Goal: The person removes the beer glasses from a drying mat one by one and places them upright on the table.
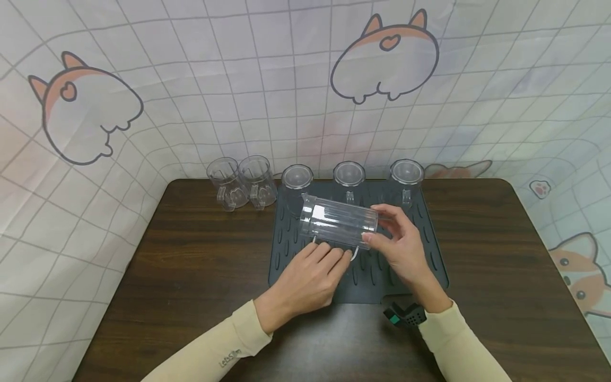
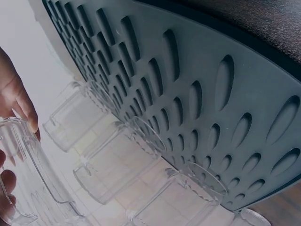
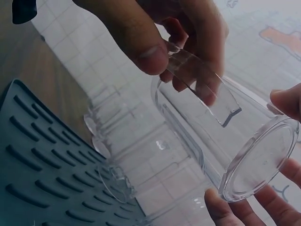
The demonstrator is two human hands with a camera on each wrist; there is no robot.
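Note:
A clear ribbed mug [image 1: 339,218] lies sideways in the air above the dark drying mat [image 1: 287,261], mouth to the left and base to the right. My left hand [image 1: 312,278] grips its handle [image 3: 207,89], fingers curled through and thumb pressing on the outside. At the base end, my right hand [image 1: 403,246] holds the mug between thumb and fingers. The right wrist view shows these fingertips [image 3: 235,212] spread around the round base. Behind the held mug, three clear mugs stand upside down along the mat's back edge, one of them the middle mug [image 1: 349,175].
Left of the mat, two clear mugs, including the outer mug [image 1: 228,183], stand upright side by side on the dark wooden table [image 1: 205,265]. A grid-patterned cloth [image 1: 267,79] with cartoon animals hangs right behind the table. Oval raised marks cover the mat.

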